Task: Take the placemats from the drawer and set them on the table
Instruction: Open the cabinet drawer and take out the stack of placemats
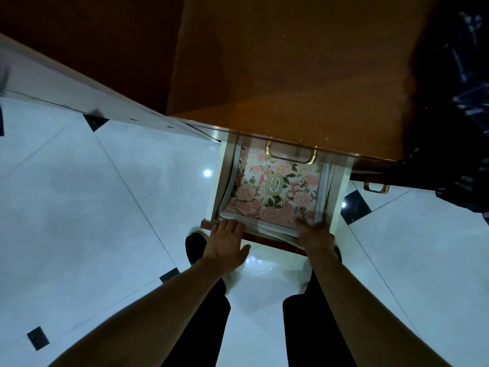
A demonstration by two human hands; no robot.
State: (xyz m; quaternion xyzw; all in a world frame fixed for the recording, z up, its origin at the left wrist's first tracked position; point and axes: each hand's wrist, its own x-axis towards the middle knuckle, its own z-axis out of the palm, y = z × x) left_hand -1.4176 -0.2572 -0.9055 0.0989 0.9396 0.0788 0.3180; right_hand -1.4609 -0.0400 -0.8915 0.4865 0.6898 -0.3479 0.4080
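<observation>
A stack of placemats [275, 192], the top one printed with pink flowers and an oval label, lies in the open white-walled drawer [339, 186] below me. My left hand [227, 241] hooks its fingers over the stack's near left edge at the drawer's front rim, thumb spread out below. My right hand [315, 235], slightly blurred, grips the near right corner, where the white mat edges bend up over the rim.
A brown wooden cabinet top [291, 62] overhangs the drawer's back half; a gold handle [291, 154] hangs just above the mats. A second gold handle [375, 187] and dark patterned cloth [463, 107] are at the right. White floor tiles [105, 207] surround my legs.
</observation>
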